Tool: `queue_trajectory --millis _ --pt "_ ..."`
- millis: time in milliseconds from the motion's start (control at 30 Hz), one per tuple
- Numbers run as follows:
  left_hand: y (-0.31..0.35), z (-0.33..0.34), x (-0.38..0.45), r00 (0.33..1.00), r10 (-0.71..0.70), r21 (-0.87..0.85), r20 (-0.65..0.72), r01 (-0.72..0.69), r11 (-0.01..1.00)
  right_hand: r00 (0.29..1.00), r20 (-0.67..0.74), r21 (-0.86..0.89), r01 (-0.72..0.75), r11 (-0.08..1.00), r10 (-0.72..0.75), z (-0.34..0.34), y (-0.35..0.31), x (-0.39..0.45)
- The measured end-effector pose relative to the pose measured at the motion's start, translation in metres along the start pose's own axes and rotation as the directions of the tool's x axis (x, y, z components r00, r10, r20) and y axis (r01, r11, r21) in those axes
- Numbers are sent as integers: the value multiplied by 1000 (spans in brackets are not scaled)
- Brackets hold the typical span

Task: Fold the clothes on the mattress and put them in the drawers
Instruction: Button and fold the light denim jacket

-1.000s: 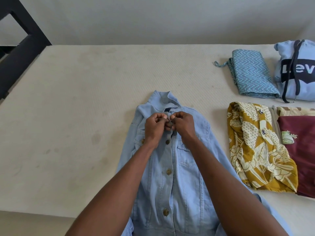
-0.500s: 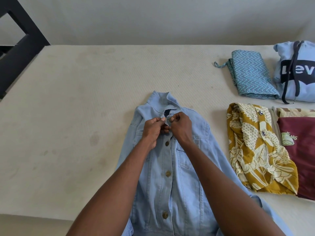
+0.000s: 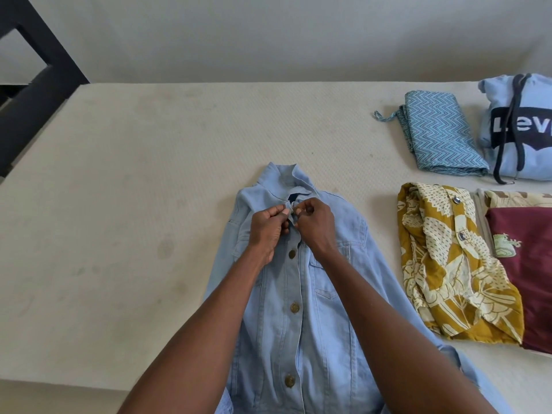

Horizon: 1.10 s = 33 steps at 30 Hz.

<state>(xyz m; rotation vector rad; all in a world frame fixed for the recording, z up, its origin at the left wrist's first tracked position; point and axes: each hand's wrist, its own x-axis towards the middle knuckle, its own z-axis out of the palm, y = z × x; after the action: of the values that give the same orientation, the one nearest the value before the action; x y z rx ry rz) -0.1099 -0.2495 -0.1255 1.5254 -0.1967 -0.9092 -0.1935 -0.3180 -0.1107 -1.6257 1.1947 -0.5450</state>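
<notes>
Pale blue denim jacket (image 3: 322, 309) flat on mattress (image 3: 134, 180), front up, hem at near edge, collar away; laid so, likely, to fasten placket before folding. Three brass buttons below hands look done up. Left hand (image 3: 267, 231) pinches left placket edge just under collar, fingers curled tight. Right hand (image 3: 315, 227) pinches opposite edge (top button hidden between fingertips). Far right: folded mustard print shirt (image 3: 442, 264), maroon garment (image 3: 528, 264), zigzag cloth (image 3: 436, 132), hoodie (image 3: 519, 127), none in drawers yet.
</notes>
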Motion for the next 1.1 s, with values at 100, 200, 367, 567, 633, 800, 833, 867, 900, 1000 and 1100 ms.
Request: queue_trajectory --millis 100,200,367,567,633,800,833,867,900,1000,1100 --pt "3 -2 -1 999 -17 -5 50 17 1000 999 -21 5 -26 1000 26 0 1 2" --pt "5 -6 -1 995 -62 -67 75 67 995 999 -5 19 -37 999 37 -1 1 2" --pt "11 -9 -2 988 -117 -146 103 132 980 999 41 53 -16 998 14 -2 2 0" --pt "5 -7 -3 1000 -6 92 -2 7 996 995 97 88 -29 996 21 -1 -1 -6" --pt "4 -3 -6 999 44 134 -21 -40 990 996 78 88 -42 995 35 -1 -2 -6" --pt "9 -5 -4 997 -17 70 78 12 997 995 96 105 -49 993 39 -9 1 -1" --pt "11 -6 -4 995 -38 24 97 36 999 994 104 100 -46 994 36 -11 1 0" --pt "11 -7 -3 994 -41 11 97 41 999 993 113 86 -37 996 27 -13 0 0" --pt "11 -8 -1 996 -28 39 83 24 999 993 120 68 -19 998 11 -13 0 1" --pt "7 -9 3 996 71 233 44 -80 969 995 103 66 3 998 -10 -13 -1 -1" --pt "4 -2 0 989 150 356 -16 -134 925 998 25 108 -53 993 51 -9 -4 -3"
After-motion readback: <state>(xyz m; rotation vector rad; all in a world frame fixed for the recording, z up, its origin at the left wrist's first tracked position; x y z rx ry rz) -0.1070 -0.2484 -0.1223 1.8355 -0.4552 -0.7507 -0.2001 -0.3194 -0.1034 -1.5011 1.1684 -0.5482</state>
